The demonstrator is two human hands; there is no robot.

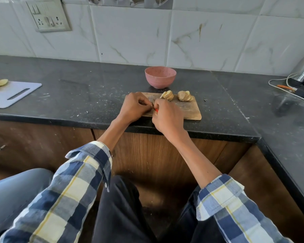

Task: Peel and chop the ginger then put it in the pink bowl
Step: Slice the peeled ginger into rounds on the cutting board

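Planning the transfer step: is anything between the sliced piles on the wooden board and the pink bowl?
Nothing visible does. The two sliced piles sit at the far edge of the wooden board, and the pink bowl stands just beyond on bare counter. Both hands work nearer the camera.

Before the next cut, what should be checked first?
1. Wooden board flat on the counter: ok.
2. Pink bowl upright, just behind the board: ok.
3. Left hand grip on a small piece: cannot tell, fingers hide it.
4. Right hand grip on the red-handled tool: ok, blade hidden.
5. Two ginger piles clear of the hands: ok.
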